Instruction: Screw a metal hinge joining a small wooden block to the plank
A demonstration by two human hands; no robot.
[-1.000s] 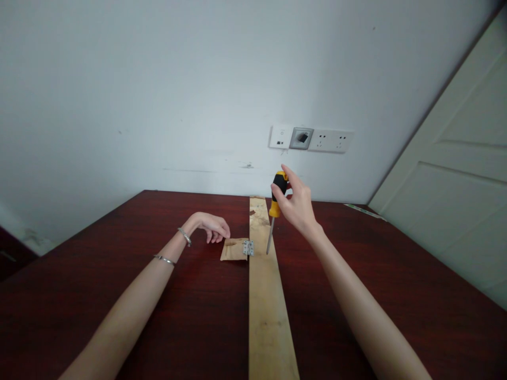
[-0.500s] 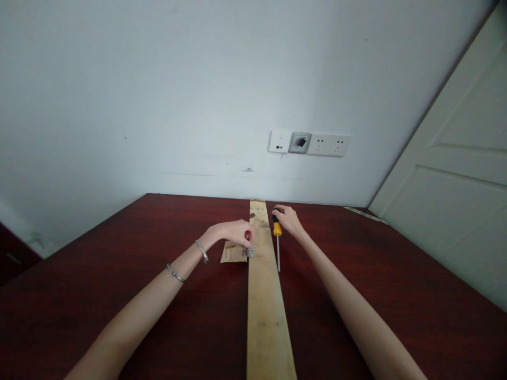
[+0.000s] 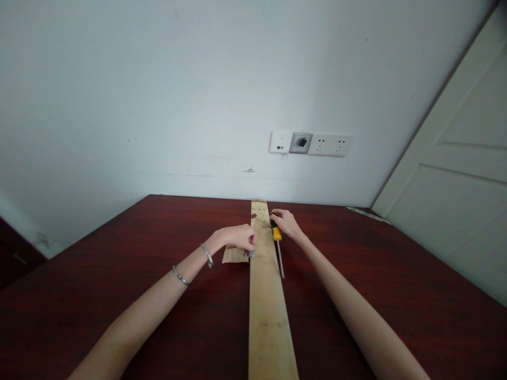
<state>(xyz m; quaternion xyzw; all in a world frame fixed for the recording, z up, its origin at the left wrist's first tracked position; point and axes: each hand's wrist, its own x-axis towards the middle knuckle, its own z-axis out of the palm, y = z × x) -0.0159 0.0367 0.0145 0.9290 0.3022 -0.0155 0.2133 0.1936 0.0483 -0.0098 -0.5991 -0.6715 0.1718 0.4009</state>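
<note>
A long pale wooden board [image 3: 269, 311] lies lengthwise on the dark red tabletop [image 3: 178, 327], running away from me towards the wall. My left hand [image 3: 240, 236] is closed in a pinch at the board's left edge, right above a small silvery metal fitting [image 3: 249, 254]. What its fingertips hold is too small to make out. Beneath that hand a flat light-brown piece [image 3: 234, 255] sits against the board's left side. My right hand [image 3: 288, 221] grips the yellow and black handle of a screwdriver [image 3: 277, 234] at the board's right edge, its shaft slanting down towards me.
Behind the tabletop rises a white wall [image 3: 190, 95] with a row of sockets [image 3: 328, 145]. A white panelled door [image 3: 463, 163] stands at the right. Near the table's back right edge lies a thin pale strip [image 3: 368, 215].
The screwdriver has tilted, its tip swinging slightly right and towards me, while its handle shifted a little left. My left hand keeps its pinch over the metal fitting. The view moved slightly.
</note>
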